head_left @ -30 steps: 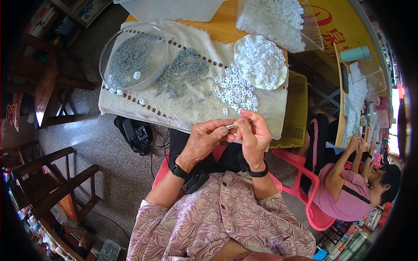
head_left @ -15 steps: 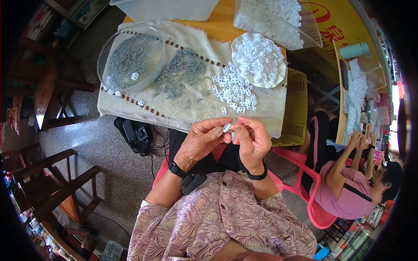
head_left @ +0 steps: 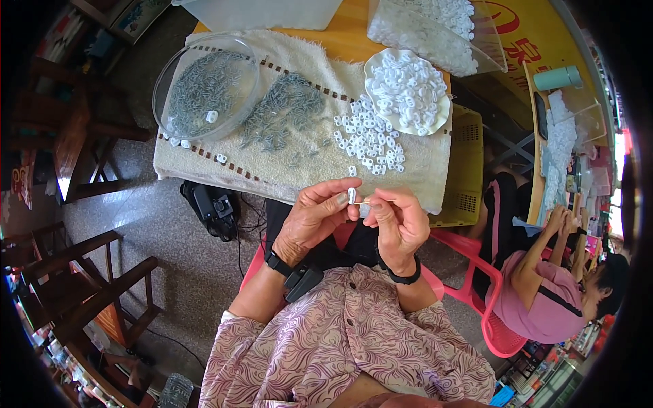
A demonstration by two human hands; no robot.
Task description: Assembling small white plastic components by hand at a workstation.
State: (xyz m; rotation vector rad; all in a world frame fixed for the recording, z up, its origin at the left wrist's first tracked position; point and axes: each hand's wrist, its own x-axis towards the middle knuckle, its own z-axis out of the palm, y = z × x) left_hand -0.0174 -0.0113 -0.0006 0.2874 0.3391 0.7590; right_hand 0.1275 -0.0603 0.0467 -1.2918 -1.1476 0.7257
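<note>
Just past the near edge of the towel, my left hand [head_left: 316, 216] pinches a small white two-hole plastic piece [head_left: 352, 195] between thumb and fingertips. My right hand [head_left: 398, 221] grips a thin pale stick [head_left: 373, 201], its tip at the white piece. Whether the tip is inside a hole is too small to tell. Beyond my hands, loose white pieces [head_left: 374, 146] lie on the towel [head_left: 204, 163] beside a scalloped dish [head_left: 441, 117] heaped with more. To their left are a pile of small grey pins [head_left: 282, 112] and a round clear tray [head_left: 158, 95] of such pins.
A clear bag [head_left: 422, 41] of white pieces and a translucent bin [head_left: 258, 13] stand at the back of the table. A yellow crate [head_left: 466, 170] is at the right. Another person [head_left: 537, 292] works at a table there. Wooden chairs [head_left: 95, 292] stand left.
The white piece has turned in my left fingers and now shows its narrow side. My right hand has shifted slightly right and down, with the stick still in it.
</note>
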